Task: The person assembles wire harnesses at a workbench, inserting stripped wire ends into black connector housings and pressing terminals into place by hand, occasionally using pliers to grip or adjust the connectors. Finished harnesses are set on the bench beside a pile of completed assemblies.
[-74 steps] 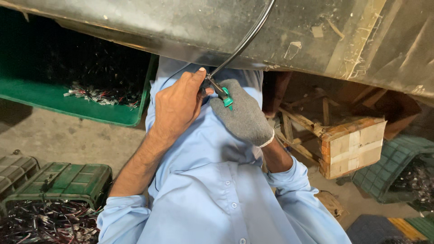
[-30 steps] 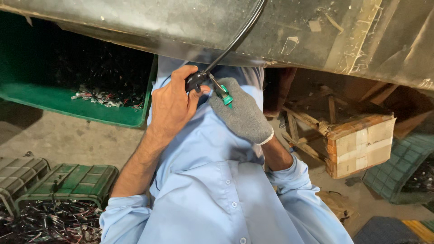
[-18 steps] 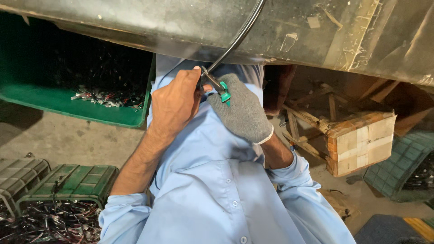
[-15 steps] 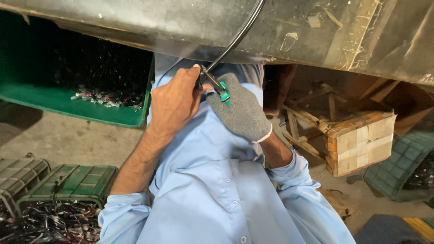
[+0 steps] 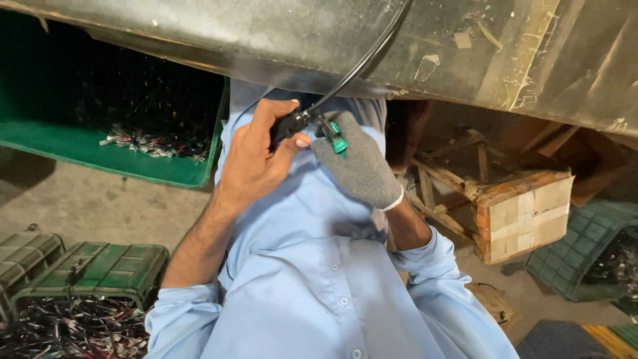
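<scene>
In the head view, a black connector on the end of a black cable is pinched in the grip of the bare left hand, thumb and fingers closed around it. Just right of the connector, a small green clip is held at the fingertips of the right hand, which is covered by a grey knit glove; that grip is closed on the clip. The cable is seen rising from the connector across the grimy worktop edge above. Left of the connector, a green crate with wire pieces is seen on the floor. Well to the right of the connector, a cardboard box is seen among wooden slats.
</scene>
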